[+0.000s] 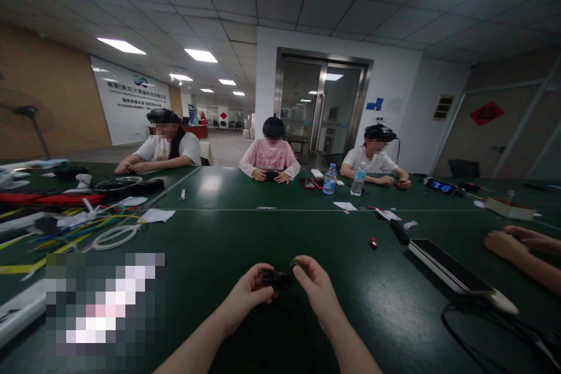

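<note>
My left hand [249, 291] is closed around the left end of a small black object [276, 279], low over the green table [210, 263]. Its exact kind is too dark to make out. Close to the object's right end, my right hand [314, 283] pinches a tiny dark piece [294, 263] between thumb and fingertips. Whether that piece touches the black object I cannot tell. A small red item [373, 243] lies on the table beyond my right hand.
To the right lies a long white-edged device with a black top [451, 269], its black cable [456, 327] nearer me. Cables [116, 238] and tools clutter the left. Two water bottles [330, 179] stand ahead. Three people sit opposite; another person's hands [511, 245] rest at right.
</note>
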### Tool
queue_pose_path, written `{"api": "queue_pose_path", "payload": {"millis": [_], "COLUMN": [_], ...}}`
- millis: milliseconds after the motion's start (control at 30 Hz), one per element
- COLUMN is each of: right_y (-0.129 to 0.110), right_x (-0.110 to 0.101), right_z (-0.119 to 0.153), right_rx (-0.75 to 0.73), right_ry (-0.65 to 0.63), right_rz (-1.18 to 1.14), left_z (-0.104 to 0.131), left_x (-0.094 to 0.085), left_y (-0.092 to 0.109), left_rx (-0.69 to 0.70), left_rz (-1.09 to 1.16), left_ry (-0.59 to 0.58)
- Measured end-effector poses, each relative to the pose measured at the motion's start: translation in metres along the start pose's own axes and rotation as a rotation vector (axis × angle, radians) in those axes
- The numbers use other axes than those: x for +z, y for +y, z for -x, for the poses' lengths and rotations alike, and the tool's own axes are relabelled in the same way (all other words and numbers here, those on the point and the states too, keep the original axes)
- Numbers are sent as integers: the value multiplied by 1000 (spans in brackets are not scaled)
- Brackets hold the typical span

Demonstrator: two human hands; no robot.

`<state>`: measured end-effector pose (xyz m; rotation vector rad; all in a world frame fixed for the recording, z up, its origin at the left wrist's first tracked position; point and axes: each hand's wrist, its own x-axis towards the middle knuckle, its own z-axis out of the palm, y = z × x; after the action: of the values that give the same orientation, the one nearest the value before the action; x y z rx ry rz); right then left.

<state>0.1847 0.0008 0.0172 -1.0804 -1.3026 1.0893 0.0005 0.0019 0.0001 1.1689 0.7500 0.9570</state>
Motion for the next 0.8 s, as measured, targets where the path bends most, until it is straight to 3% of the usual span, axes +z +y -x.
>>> {"api": "queue_pose_path", "payload": {"millis": [367,800], "right_y": [-4,-9], "right_x": [-8,-8], "right_z": [-1,2], "right_rx": [16,13], "right_ry": [128,154], "right_rz": [-96,-84], "left_z": [2,1], "left_x": [1,0], "left_y": [3,1], "left_rx": [-24,-17], "left_rz": [22,53], "left_ry": [-8,-11]}}
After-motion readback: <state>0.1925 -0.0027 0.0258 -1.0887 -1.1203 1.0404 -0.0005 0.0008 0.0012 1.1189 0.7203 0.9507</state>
